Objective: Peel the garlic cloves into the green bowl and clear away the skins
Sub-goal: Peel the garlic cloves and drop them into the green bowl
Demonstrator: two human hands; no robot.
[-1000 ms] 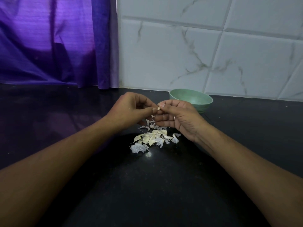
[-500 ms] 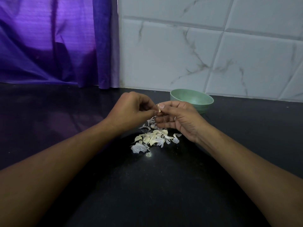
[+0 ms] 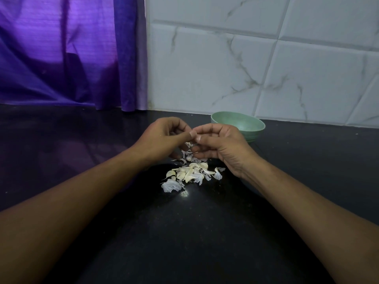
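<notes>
We look down on a black counter [image 3: 205, 238], with our forearms [image 3: 71, 212] cut off by the lower edge. Our left hand [image 3: 162, 138] and right hand [image 3: 221, 144] meet above it, fingers curled and thumb tips touching. Whatever sits between them is hidden, so we cannot tell whether they pinch anything. Just behind the grip, to its right, stands the green bowl [image 3: 257, 133]. The right hand covers its near side, and its contents are unreadable. Directly below the grip lies the heap of garlic skins and cloves [image 3: 190, 173], which are hard to tell apart.
</notes>
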